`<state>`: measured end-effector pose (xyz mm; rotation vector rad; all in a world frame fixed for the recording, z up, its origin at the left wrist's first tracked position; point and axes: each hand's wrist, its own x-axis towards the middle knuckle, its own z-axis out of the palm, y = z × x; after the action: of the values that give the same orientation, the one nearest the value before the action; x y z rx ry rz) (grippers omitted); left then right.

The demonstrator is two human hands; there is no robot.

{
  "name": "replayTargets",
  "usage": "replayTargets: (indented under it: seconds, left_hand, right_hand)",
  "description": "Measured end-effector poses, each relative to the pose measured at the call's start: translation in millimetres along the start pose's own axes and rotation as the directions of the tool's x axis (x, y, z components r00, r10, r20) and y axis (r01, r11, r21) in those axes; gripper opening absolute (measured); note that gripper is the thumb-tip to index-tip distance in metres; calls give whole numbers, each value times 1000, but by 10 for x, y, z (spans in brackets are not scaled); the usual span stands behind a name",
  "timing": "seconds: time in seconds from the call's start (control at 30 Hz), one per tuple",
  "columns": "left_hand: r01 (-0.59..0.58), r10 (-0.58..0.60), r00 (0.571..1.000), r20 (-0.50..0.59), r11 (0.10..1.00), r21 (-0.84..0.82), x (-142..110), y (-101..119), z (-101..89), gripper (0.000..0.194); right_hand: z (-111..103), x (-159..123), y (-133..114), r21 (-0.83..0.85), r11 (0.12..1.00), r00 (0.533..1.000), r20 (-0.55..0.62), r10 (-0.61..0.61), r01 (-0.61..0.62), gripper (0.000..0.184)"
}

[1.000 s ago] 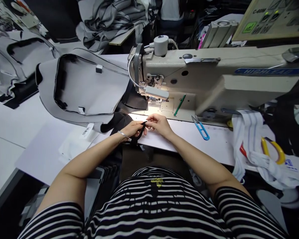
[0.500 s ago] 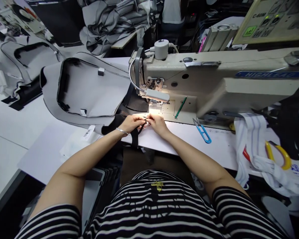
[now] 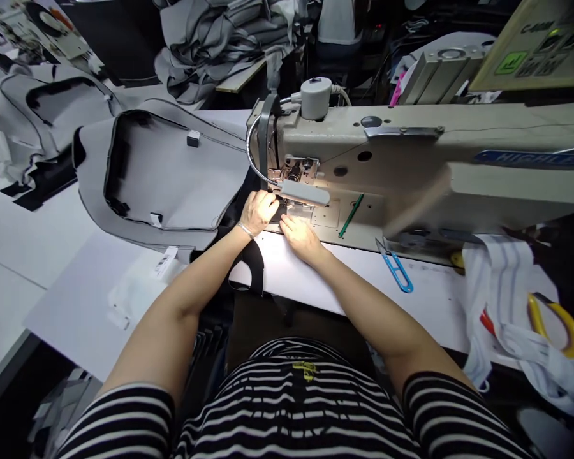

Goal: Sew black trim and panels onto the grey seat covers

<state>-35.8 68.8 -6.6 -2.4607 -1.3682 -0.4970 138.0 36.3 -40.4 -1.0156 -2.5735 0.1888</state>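
Observation:
Beside the needle area of a sewing machine, my left hand curls its fingers on black fabric. The fabric runs under that hand, and a curved part of it lies near the table's front edge. To the right, my right hand rests low at the machine bed, fingers stretched out, their tips touching the black fabric's edge. The presser foot is partly hidden by the lamp that lights the spot. A large grey panel with black edging spreads out to the left, alongside the black fabric.
A green pencil and blue thread snips lie right of my hands. Farther right are white elastic bands and yellow-handled scissors. Grey pieces are heaped behind the machine, where a person sits.
Both hands held a thin black strip together in front of the machine. They have parted; my left hand has moved up to the needle area, and the black fabric now lies under the lamp.

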Motion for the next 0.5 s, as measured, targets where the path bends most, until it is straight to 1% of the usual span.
replayTargets:
  seconds: [0.1, 0.2, 0.37, 0.5]
  left_hand:
    - [-65, 65, 998, 19, 998, 19, -43, -3, 233, 33]
    - [-109, 109, 994, -7, 993, 41, -108, -16, 356, 34]
    - [-146, 150, 986, -70, 988, 56, -167, -58, 370, 30]
    - [-121, 123, 992, -30, 991, 48, -140, -71, 361, 32]
  right_hand:
    - [27, 8, -22, -28, 999, 999, -14, -44, 43, 33]
    - [44, 8, -9, -61, 994, 995, -29, -95, 94, 35]
    - [52, 2, 14, -115, 986, 991, -42, -130, 124, 36]
    - [56, 5, 9, -87, 988, 990, -39, -133, 129, 36]
